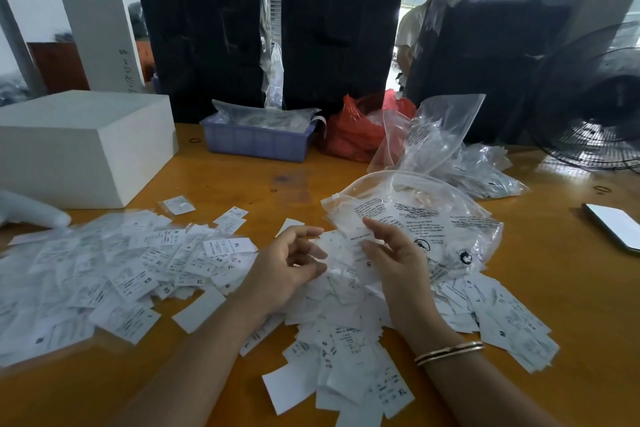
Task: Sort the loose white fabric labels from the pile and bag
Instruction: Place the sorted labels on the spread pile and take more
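Observation:
Loose white fabric labels printed with size letters lie in a wide pile (114, 274) across the left and centre of the yellow table (242, 180). More labels (349, 357) are heaped under my forearms. A clear printed plastic bag (436, 218) lies just beyond my hands. My right hand (394, 260) pinches a white label marked S (360, 253) by its edge. My left hand (287, 263) hovers beside it with fingers curled, fingertips pinching the same small bunch of labels.
A white box (79, 142) stands at the left. At the back are a blue crate (256, 142), a red bag (353, 132) and more clear bags (443, 135). A phone (613, 225) lies at the right edge, with a fan (595, 104) behind it. A person stands behind dark bundles.

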